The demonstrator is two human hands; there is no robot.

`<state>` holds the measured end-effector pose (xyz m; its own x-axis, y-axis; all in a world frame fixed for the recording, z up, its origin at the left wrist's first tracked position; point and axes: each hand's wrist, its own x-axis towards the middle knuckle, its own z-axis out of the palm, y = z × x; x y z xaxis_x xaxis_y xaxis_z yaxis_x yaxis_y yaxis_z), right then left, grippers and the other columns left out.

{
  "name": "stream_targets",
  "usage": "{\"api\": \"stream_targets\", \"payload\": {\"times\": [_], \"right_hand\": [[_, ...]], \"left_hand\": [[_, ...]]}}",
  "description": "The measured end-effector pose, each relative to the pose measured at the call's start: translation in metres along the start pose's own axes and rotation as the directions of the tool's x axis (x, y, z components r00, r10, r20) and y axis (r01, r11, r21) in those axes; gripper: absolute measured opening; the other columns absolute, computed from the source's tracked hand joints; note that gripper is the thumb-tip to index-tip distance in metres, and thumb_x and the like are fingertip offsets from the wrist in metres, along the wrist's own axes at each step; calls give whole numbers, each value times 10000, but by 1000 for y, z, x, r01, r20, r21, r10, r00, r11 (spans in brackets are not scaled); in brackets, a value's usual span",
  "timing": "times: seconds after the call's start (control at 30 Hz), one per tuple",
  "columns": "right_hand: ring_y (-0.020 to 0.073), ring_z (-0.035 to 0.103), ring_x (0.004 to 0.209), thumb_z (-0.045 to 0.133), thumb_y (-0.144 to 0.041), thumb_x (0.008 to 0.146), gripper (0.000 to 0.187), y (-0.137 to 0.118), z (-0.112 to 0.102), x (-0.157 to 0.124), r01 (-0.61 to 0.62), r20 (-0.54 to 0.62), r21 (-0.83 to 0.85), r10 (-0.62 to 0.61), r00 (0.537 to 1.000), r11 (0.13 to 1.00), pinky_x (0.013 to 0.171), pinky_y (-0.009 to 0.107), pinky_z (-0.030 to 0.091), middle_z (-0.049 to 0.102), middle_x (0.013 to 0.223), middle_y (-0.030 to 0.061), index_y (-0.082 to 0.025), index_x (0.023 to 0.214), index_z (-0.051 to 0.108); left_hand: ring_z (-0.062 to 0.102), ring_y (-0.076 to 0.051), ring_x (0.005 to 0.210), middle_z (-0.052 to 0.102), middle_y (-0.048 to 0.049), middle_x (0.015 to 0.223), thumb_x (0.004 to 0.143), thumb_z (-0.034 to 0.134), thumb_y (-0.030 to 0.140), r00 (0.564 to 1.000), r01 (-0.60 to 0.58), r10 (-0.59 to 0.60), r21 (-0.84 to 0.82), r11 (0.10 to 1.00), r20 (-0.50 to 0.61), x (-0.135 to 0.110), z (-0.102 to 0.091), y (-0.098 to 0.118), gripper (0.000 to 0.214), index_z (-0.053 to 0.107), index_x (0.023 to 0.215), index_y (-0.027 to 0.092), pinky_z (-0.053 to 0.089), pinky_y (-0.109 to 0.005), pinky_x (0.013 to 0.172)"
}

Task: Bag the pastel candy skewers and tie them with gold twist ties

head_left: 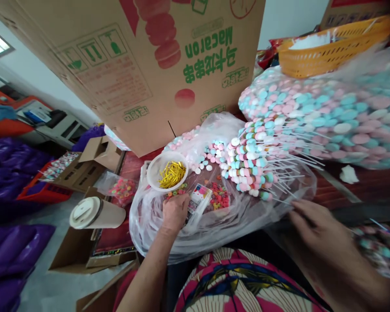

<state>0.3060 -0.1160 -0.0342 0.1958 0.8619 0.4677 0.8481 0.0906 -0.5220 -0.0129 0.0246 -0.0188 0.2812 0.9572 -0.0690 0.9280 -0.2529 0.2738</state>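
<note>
My left hand [174, 211] reaches into a clear plastic bag [214, 225], its fingers curled down among small coloured candies [219, 195] beside a small printed packet [199, 197]; what the fingers grip is hidden. My right hand [312, 221] lies at the bag's right edge, fingers stretched toward the ends of thin white sticks [286, 182]. Those sticks carry pink, blue and white marshmallow skewers [250, 160] heaped in a pile. A white bowl [166, 172] of yellow twist ties sits just above my left hand.
A large "Macaron" cardboard box [143, 65] leans behind. A big clear bag of pastel marshmallows [328, 112] lies at right under an orange basket [331, 43]. A lidded paper cup [94, 213], open cartons [84, 167] and purple bags [9, 247] are at left.
</note>
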Motion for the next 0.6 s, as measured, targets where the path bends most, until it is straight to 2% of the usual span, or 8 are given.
{"api": "stream_targets", "payload": {"times": [0.07,0.13,0.2,0.27,0.37,0.43,0.5,0.6], "right_hand": [[287,568,1020,514,-286,869,240,-31,44,36,241,28,89,-244,969,967,909,485,454,636,1065,152,-204,1054,643],[286,499,1118,485,-213,869,284,-69,81,70,362,86,170,-380,921,917,976,474,414,598,1154,162,-137,1110,617],[277,483,1126,468,-174,858,304,-98,108,92,375,127,244,-413,902,894,973,460,417,588,1166,152,-125,1126,604],[258,517,1068,465,-161,850,289,-110,124,101,335,127,292,-384,915,896,936,436,445,613,1103,133,-140,1099,612],[228,569,964,453,-171,868,249,-97,127,93,281,103,306,-325,940,910,867,404,486,643,999,109,-165,1051,621],[222,584,944,459,-192,880,221,-80,117,82,251,86,294,-287,954,922,845,401,496,649,979,99,-187,1028,624],[217,592,932,473,-208,884,198,-68,104,76,225,61,283,-252,966,932,838,398,499,652,962,92,-206,1005,630],[236,569,1019,520,-249,869,232,-71,88,83,232,60,289,-260,964,929,896,421,468,637,1054,119,-192,1071,618]], "left_hand": [[620,-212,953,715,-74,958,909,460,266,996,-61,61,-2,998,-58,-8,-8,-4,247,699,932,208,388,-327,874],[608,-222,971,708,-80,988,918,449,276,983,-126,123,-12,992,-136,-15,-13,-5,262,701,949,214,374,-344,893],[610,-222,953,705,-84,995,921,446,293,979,-122,114,-36,992,-171,-19,-11,-3,268,696,972,211,381,-346,871],[613,-248,943,700,-105,1004,879,519,364,991,-8,3,-35,999,-135,-18,-4,2,270,681,1010,192,391,-366,845],[620,-297,920,706,-130,949,804,610,419,992,113,-113,11,994,-54,-11,10,6,305,683,946,159,380,-419,839],[636,-269,881,719,-104,869,856,548,351,997,81,-81,-3,997,-10,-6,13,4,233,689,847,166,373,-404,842],[646,-229,840,724,-76,813,903,466,292,1000,16,-15,-40,999,27,-3,9,-1,263,692,821,187,382,-362,827],[635,-220,893,724,-81,910,910,442,270,996,-74,77,-77,994,34,-3,-10,-4,254,682,968,211,383,-341,849]]}}
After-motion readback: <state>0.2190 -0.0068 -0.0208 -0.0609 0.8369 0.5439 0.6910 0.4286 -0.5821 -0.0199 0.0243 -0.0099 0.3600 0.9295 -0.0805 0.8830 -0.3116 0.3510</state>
